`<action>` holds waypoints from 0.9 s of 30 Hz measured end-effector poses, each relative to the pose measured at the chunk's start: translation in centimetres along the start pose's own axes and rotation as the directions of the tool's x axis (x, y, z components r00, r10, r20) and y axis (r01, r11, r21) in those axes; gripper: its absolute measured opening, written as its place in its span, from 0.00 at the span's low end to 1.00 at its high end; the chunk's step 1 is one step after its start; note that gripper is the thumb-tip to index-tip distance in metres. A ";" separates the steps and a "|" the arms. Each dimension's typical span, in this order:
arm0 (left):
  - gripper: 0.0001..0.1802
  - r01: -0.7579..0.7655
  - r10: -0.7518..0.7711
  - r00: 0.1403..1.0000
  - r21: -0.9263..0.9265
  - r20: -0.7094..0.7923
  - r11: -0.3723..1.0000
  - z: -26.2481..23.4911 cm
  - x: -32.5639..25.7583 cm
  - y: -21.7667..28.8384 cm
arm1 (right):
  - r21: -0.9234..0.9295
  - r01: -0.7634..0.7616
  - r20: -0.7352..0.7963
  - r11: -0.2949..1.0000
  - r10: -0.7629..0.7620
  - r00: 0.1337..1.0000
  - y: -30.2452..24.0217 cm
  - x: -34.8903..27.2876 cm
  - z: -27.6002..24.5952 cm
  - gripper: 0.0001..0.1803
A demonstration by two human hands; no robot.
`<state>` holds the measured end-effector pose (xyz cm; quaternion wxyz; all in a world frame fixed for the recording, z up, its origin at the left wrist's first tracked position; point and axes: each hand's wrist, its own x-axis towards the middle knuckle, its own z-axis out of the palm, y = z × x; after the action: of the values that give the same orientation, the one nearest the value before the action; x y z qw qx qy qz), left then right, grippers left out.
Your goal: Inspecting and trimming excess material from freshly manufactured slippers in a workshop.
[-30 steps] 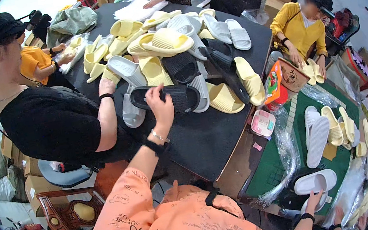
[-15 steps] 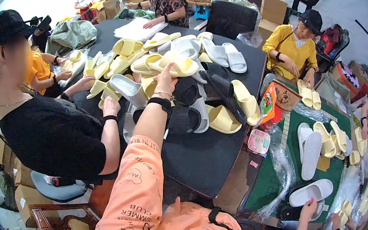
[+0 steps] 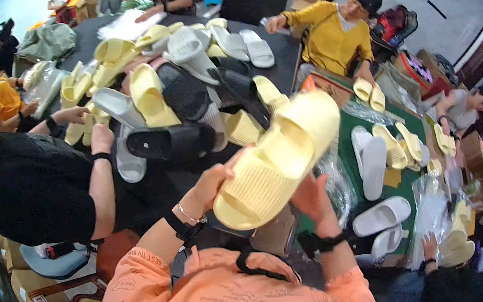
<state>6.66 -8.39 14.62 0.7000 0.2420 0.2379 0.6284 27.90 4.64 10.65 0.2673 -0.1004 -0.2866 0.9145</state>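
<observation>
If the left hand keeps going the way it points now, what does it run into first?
The left hand already grips the yellow slipper. Pushed on up and right, it would probably reach the slipper pile on the black table; depth is unclear.

You have one view only, from the left of the two cameras on your head; it looks steeply down and forward over your own orange sleeves, which enter from the lower edge; your hands and the yellow slipper point(image 3: 277, 161) they lift sit very close to the lens, filling the middle; beyond them the dark counter point(image 3: 154, 192) recedes toward the top; the fisheye bends straight edges at the rim and blackens the corners; left in the picture is your left.
</observation>
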 end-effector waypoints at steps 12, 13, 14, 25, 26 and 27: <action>0.23 0.188 -0.213 0.923 -0.107 -0.321 0.976 -2.2 -3.2 -8.3 | -0.193 0.126 -0.511 0.973 -0.209 0.834 2.2 -2.6 -1.5 0.35; 0.22 0.182 -0.191 0.926 -0.059 -0.327 0.982 -2.6 -3.6 -8.6 | -0.252 0.171 -0.598 0.952 -0.293 0.746 1.7 -2.5 -0.4 0.34; 0.21 0.198 -0.161 0.905 0.056 -0.395 0.979 -3.4 -4.2 -8.5 | -0.150 0.346 -0.504 0.926 -0.373 0.779 0.6 -2.2 -1.9 0.32; 0.16 0.219 0.374 0.882 0.953 -0.286 0.211 -6.8 -1.0 4.4 | -0.431 -0.228 -0.376 0.873 0.056 0.925 5.6 0.5 -5.7 0.23; 0.15 0.202 0.353 0.904 0.969 -0.239 0.141 -7.8 0.5 4.0 | -0.511 -0.244 -0.388 0.824 0.031 0.921 7.0 0.8 -6.0 0.22; 0.14 0.177 0.323 0.927 0.982 -0.191 0.070 -9.0 1.9 3.4 | -0.584 -0.258 -0.402 0.770 0.001 0.916 8.4 1.0 -7.0 0.21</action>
<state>-1.46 -5.80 9.79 0.2549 0.5440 0.7120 0.3635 25.77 2.66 0.00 0.2038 -0.3779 -0.5087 0.7463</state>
